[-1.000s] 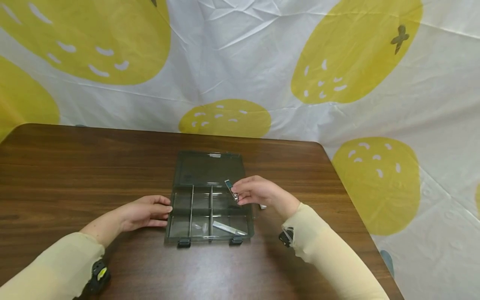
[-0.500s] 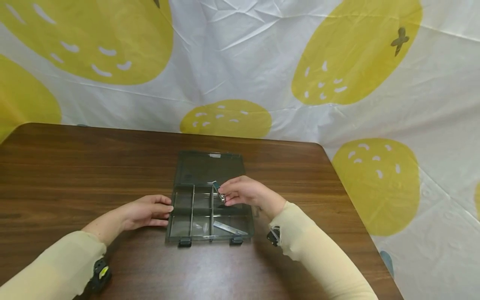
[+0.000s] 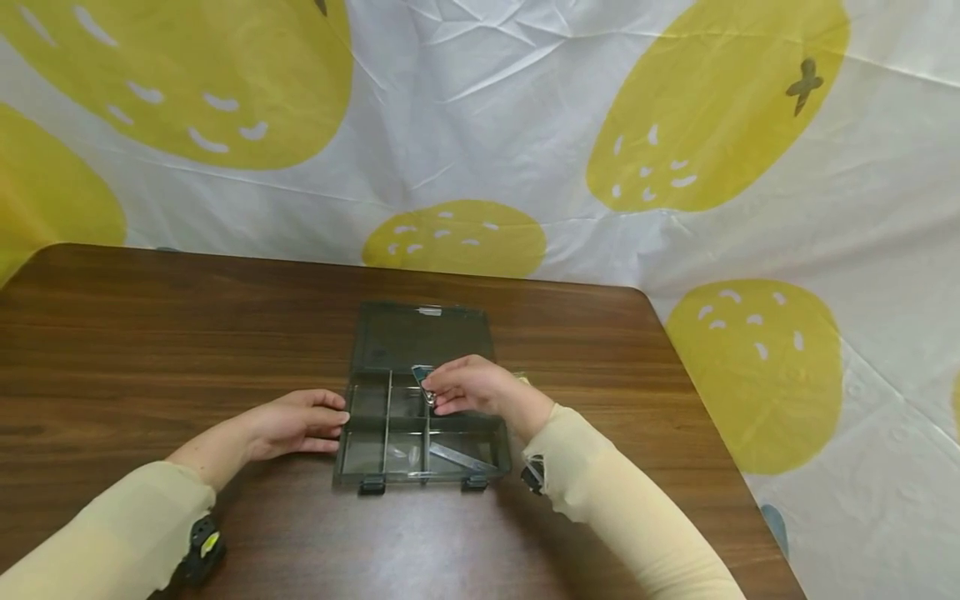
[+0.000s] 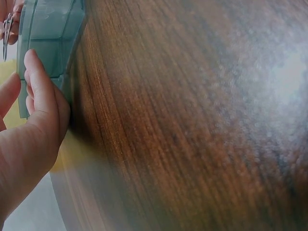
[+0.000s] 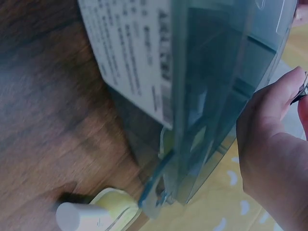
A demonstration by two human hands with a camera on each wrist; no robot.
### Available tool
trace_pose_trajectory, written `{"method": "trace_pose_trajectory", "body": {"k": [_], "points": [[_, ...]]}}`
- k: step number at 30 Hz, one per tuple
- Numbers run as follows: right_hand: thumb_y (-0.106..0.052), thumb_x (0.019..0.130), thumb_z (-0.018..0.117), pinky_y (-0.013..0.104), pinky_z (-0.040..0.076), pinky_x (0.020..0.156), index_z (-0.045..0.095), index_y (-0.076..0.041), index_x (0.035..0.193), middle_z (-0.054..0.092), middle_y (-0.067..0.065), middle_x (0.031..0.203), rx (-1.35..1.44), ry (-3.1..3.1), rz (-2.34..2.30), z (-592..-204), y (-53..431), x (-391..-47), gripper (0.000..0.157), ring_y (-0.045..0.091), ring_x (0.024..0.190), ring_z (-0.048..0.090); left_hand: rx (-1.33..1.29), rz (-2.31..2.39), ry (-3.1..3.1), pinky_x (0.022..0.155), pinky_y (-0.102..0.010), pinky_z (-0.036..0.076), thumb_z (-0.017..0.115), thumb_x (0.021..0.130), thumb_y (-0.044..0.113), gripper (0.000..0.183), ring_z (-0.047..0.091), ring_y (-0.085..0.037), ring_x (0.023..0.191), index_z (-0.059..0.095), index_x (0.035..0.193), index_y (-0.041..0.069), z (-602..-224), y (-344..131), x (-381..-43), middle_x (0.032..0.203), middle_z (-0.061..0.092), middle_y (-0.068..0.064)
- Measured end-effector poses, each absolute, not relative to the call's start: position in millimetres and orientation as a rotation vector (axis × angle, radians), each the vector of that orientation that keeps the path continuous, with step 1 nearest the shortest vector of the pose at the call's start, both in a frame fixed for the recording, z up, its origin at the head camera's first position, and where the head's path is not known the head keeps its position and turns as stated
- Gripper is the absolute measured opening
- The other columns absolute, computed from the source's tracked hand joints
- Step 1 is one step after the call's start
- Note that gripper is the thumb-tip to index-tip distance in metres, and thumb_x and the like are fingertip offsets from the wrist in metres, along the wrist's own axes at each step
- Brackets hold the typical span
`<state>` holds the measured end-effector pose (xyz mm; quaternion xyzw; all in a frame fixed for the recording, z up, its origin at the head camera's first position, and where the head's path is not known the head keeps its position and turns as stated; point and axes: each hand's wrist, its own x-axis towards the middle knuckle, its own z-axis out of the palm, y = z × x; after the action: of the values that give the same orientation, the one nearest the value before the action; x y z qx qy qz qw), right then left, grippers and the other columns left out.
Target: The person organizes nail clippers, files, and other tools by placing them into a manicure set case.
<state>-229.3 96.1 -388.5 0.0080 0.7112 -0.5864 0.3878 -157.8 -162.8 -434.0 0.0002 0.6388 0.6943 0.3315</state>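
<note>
A translucent dark grey compartment box (image 3: 420, 478) lies with its lid (image 3: 420, 340) folded back on the table. My right hand (image 3: 483, 390) pinches a metal nail clipper (image 3: 423, 388) between thumb and fingertips, above the back middle compartment. In the left wrist view, the nail clipper (image 4: 6, 30) shows beyond the box. Beside the box's left wall rests my left hand (image 3: 292, 425), its fingers against the outside and thumb at the rim. A flat silver strip-like tool (image 3: 459, 457) lies slanted in the front right compartment. Small clear pieces (image 3: 405, 455) sit in the front middle one.
A yellow item with a white cap (image 5: 82, 217) lies on the wooden table (image 3: 187, 333) to the box's right, mostly hidden behind my right wrist in the head view. The box's side carries a printed white label (image 5: 134, 57). A patterned curtain (image 3: 465, 125) hangs behind the table.
My right hand has moved left with the nail clipper, from over the back right compartment to over the back middle one. My left hand has stayed at the box's left side.
</note>
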Motion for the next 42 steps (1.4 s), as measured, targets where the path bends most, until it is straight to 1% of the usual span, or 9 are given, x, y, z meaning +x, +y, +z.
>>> {"method": "trace_pose_trajectory", "body": {"k": [4, 8, 10, 15, 21, 27, 32, 37, 42], "points": [[-0.002, 0.091, 0.054, 0.019, 0.055, 0.056, 0.059, 0.002, 0.097, 0.057, -0.001, 0.062, 0.028, 1.808, -1.492, -390.7, 93.2, -228.4, 0.009, 0.009, 0.056, 0.057, 0.003, 1.816, 1.666, 0.080, -0.026, 0.056, 0.051, 0.094, 0.009, 0.023, 0.053, -0.009, 0.085, 0.039, 0.111, 0.001, -434.1, -162.4, -158.0, 0.092, 0.048, 0.002], [-0.003, 0.091, 0.054, 0.019, 0.055, 0.056, 0.058, 0.003, 0.098, 0.057, 0.000, 0.064, 0.040, 1.812, -1.486, -391.8, 91.4, -227.5, 0.010, 0.009, 0.056, 0.057, 0.011, 1.819, 1.661, 0.080, -0.026, 0.056, 0.051, 0.094, 0.009, 0.022, 0.053, -0.008, 0.085, 0.040, 0.111, 0.001, -434.3, -162.4, -158.1, 0.092, 0.049, 0.002], [-0.003, 0.092, 0.052, 0.019, 0.055, 0.056, 0.058, 0.005, 0.101, 0.058, 0.001, 0.065, 0.039, 1.811, -1.486, -392.3, 91.2, -227.3, 0.013, 0.009, 0.057, 0.058, 0.015, 1.819, 1.660, 0.080, -0.026, 0.056, 0.051, 0.094, 0.009, 0.021, 0.053, -0.008, 0.085, 0.040, 0.110, 0.001, -434.6, -162.7, -158.0, 0.092, 0.049, 0.002], [-0.003, 0.094, 0.049, 0.019, 0.055, 0.058, 0.052, 0.013, 0.114, 0.058, 0.002, 0.069, 0.019, 1.801, -1.498, -391.8, 91.7, -227.3, 0.027, 0.010, 0.062, 0.060, 0.013, 1.811, 1.666, 0.081, -0.026, 0.056, 0.051, 0.094, 0.009, 0.023, 0.053, -0.008, 0.085, 0.039, 0.112, 0.000, -434.2, -162.8, -158.0, 0.093, 0.048, 0.002], [-0.005, 0.094, 0.048, 0.019, 0.055, 0.060, 0.049, 0.014, 0.120, 0.058, 0.001, 0.071, 0.005, 1.810, -1.491, -387.8, 97.4, -230.6, 0.031, 0.010, 0.065, 0.059, 0.009, 1.799, 1.676, 0.082, -0.026, 0.056, 0.051, 0.094, 0.010, 0.028, 0.052, -0.009, 0.086, 0.036, 0.115, -0.002, -432.4, -163.5, -157.8, 0.094, 0.048, 0.001], [-0.006, 0.095, 0.048, 0.019, 0.055, 0.061, 0.045, 0.014, 0.125, 0.059, 0.000, 0.072, -0.009, 1.828, -1.498, -381.2, 114.4, -236.5, 0.036, 0.009, 0.065, 0.060, 0.004, 1.805, 1.667, 0.082, -0.026, 0.056, 0.051, 0.094, 0.009, 0.026, 0.053, -0.009, 0.086, 0.038, 0.114, -0.001, -434.0, -163.5, -158.8, 0.093, 0.048, 0.001], [-0.007, 0.094, 0.048, 0.019, 0.056, 0.062, 0.045, 0.011, 0.123, 0.060, 0.000, 0.075, 0.008, 1.850, -1.526, -375.6, 134.1, -243.1, 0.034, 0.008, 0.065, 0.062, 0.000, 1.799, 1.675, 0.082, -0.027, 0.056, 0.050, 0.094, 0.010, 0.031, 0.052, -0.009, 0.087, 0.035, 0.118, -0.004, -435.2, -163.5, -158.9, 0.094, 0.047, 0.001], [-0.007, 0.095, 0.048, 0.018, 0.055, 0.062, 0.039, 0.012, 0.130, 0.060, -0.001, 0.075, 0.045, 1.867, -1.549, -374.5, 156.3, -249.8, 0.041, 0.006, 0.064, 0.060, -0.003, 1.799, 1.674, 0.082, -0.026, 0.056, 0.050, 0.094, 0.010, 0.031, 0.053, -0.009, 0.087, 0.035, 0.118, -0.004, -434.8, -163.3, -158.5, 0.094, 0.048, 0.001], [-0.007, 0.095, 0.045, 0.018, 0.055, 0.063, 0.040, 0.011, 0.128, 0.060, -0.001, 0.077, 0.087, 1.900, -1.581, -377.8, 176.9, -254.0, 0.037, 0.004, 0.062, 0.060, 0.005, 1.800, 1.670, 0.081, -0.026, 0.056, 0.051, 0.094, 0.010, 0.030, 0.053, -0.009, 0.086, 0.035, 0.117, -0.003, -434.8, -164.4, -158.3, 0.094, 0.048, 0.001]]}}
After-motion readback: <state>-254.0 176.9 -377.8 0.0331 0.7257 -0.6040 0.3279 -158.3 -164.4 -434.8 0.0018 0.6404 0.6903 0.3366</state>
